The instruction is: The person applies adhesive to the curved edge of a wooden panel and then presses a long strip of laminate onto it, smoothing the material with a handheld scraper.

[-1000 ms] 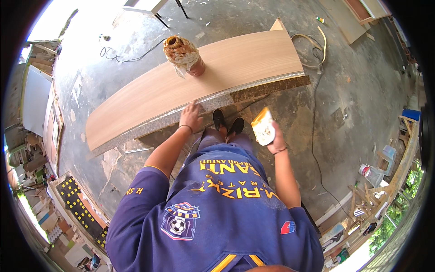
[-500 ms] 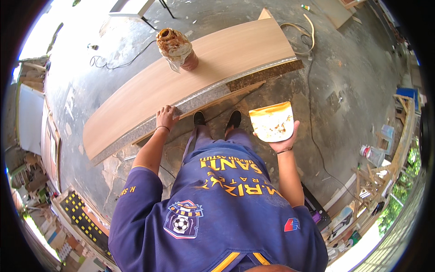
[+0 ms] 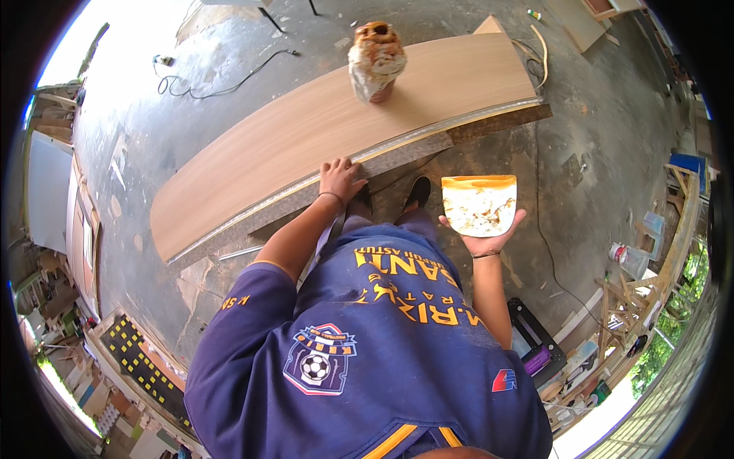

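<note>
My left hand (image 3: 341, 179) lies on the near edge of a long wood-grain board (image 3: 275, 130), its fingers stretched over the top and the thumb apart. In my right hand (image 3: 485, 243) is a flat white spreader (image 3: 480, 210), held from below by its rounded end. Orange-yellow glue coats the spreader's straight far edge, and brown smears mark its face. A container (image 3: 378, 65) crusted with brown and whitish residue stands upright on the board, its dark mouth at the top. Grey and brown strips (image 3: 417, 149) run along the board's near side.
A black cable (image 3: 541, 218) runs over the concrete floor to my right; another cable (image 3: 229, 90) lies beyond the board. A black and purple case (image 3: 539, 356) sits by my right elbow. Wood scraps (image 3: 631, 294) and a clear bucket (image 3: 628, 260) are at the right.
The board, the container and my left hand now appear farther right in the picture. My left hand stays at the board's edge. My right hand, with the spreader, has shifted slightly right.
</note>
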`<state>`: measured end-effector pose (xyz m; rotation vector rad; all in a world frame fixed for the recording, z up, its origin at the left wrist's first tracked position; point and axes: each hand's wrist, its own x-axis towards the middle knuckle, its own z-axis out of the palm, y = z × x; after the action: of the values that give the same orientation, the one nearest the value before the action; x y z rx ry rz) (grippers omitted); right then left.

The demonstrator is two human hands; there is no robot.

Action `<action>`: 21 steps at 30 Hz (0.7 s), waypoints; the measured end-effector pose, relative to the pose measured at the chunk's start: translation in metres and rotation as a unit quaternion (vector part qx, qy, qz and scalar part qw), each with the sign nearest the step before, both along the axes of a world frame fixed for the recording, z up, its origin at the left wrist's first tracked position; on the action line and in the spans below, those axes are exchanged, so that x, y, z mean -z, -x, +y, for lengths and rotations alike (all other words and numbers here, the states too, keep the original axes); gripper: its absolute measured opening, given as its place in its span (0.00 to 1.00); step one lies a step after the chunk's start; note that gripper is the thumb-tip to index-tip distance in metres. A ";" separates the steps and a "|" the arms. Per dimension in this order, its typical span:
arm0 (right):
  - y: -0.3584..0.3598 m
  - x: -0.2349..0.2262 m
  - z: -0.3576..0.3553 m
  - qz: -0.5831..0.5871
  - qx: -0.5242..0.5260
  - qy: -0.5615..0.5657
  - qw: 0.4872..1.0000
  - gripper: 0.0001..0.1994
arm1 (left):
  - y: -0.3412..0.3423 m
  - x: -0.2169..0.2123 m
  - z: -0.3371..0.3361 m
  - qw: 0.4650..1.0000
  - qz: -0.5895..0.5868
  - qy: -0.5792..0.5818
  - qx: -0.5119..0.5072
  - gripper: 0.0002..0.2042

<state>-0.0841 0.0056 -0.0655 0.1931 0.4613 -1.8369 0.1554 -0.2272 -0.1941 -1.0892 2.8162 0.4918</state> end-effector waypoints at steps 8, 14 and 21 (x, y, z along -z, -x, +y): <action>-0.016 0.005 -0.002 0.027 -0.001 -0.040 0.999 0.51 | 0.006 0.002 0.005 1.000 0.011 0.002 -0.015 0.23; -0.002 0.009 -0.013 0.047 -0.021 -0.068 0.996 0.48 | 0.008 0.002 0.015 0.999 -0.003 0.008 -0.044 0.23; 0.050 0.099 -0.017 0.299 -0.111 -0.242 0.917 0.37 | 0.014 -0.014 0.014 0.997 -0.049 -0.003 -0.052 0.22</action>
<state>-0.1341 -0.0115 -0.1649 -0.0967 1.3148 -1.5039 0.1410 -0.2127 -0.1802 -1.2294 2.6814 0.4427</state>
